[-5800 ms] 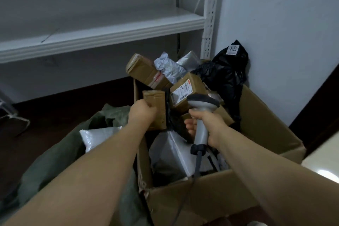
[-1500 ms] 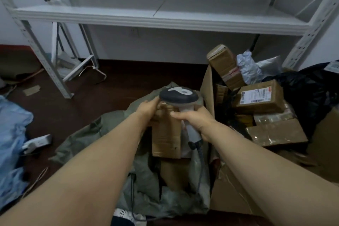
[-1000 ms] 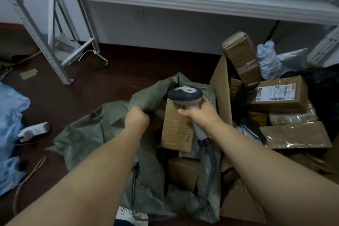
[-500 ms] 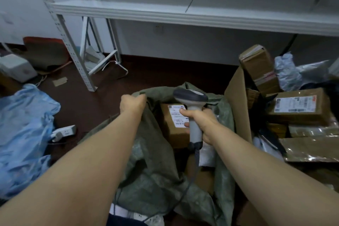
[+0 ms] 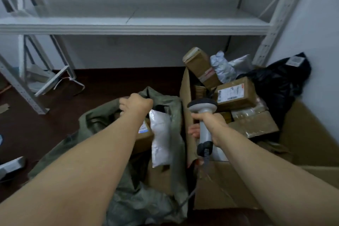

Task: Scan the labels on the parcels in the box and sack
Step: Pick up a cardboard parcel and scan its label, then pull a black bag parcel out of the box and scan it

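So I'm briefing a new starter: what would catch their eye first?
The grey scanner stands out, gripped in the right hand over the left wall of the cardboard box. Left of it, the left hand grips the rim of the green sack, a white mailer standing in its mouth.

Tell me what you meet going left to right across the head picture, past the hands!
White shelf leg → left hand gripping the green sack → white plastic parcel → right hand holding the scanner → labelled brown box → black bag.
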A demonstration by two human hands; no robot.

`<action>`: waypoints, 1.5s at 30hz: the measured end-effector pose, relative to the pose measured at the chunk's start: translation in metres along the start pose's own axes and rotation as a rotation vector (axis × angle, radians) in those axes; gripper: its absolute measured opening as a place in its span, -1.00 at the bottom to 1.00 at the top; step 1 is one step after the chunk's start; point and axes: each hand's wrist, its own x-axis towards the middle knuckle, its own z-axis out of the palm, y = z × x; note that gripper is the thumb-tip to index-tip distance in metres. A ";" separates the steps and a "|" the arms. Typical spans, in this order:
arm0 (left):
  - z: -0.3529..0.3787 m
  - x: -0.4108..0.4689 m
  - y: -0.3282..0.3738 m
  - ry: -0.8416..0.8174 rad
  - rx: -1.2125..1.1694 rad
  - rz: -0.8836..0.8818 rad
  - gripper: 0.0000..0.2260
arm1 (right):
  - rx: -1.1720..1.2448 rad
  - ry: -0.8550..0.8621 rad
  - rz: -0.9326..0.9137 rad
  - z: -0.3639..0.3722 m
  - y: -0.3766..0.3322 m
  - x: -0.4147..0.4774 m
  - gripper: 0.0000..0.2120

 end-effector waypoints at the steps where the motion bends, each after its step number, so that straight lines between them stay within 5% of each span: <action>1: 0.011 -0.007 0.009 -0.038 -0.009 0.038 -0.58 | -0.003 0.014 0.008 -0.015 0.001 0.002 -0.79; 8: 0.104 -0.037 0.074 -0.303 -0.062 0.323 -0.91 | 0.166 0.164 0.057 -0.118 0.013 0.029 -0.82; 11: 0.151 -0.036 0.099 -0.380 -0.008 0.341 -0.74 | 0.285 0.181 0.086 -0.145 0.017 0.052 -0.80; 14: 0.195 -0.027 0.114 -0.465 0.074 0.367 -0.91 | 0.356 0.126 0.088 -0.158 0.021 0.076 -0.77; 20: 0.266 0.008 0.122 -0.451 0.346 0.302 -0.54 | 0.439 -0.024 0.109 -0.176 0.026 0.121 -0.81; 25: 0.288 0.025 0.118 -0.436 0.286 0.247 -0.63 | 0.442 -0.078 0.113 -0.178 0.033 0.141 -0.83; 30: 0.255 0.019 0.123 -0.139 -0.013 0.301 -0.86 | 0.410 -0.084 0.102 -0.169 0.025 0.125 -0.89; 34: 0.202 -0.003 0.127 -0.118 -0.329 0.209 -0.53 | 0.339 -0.085 0.039 -0.158 0.007 0.086 -0.91; 37: 0.154 -0.026 0.123 -0.249 -0.563 0.119 -0.36 | 0.314 -0.128 0.002 -0.146 -0.005 0.048 -0.93; 42: 0.074 -0.068 0.105 -0.437 -0.845 0.028 -0.97 | 0.219 -0.108 -0.090 -0.122 -0.020 -0.013 -0.89; 45: 0.025 -0.084 0.088 -0.493 -0.976 0.015 -0.91 | 0.164 -0.102 -0.166 -0.105 -0.032 -0.049 -0.87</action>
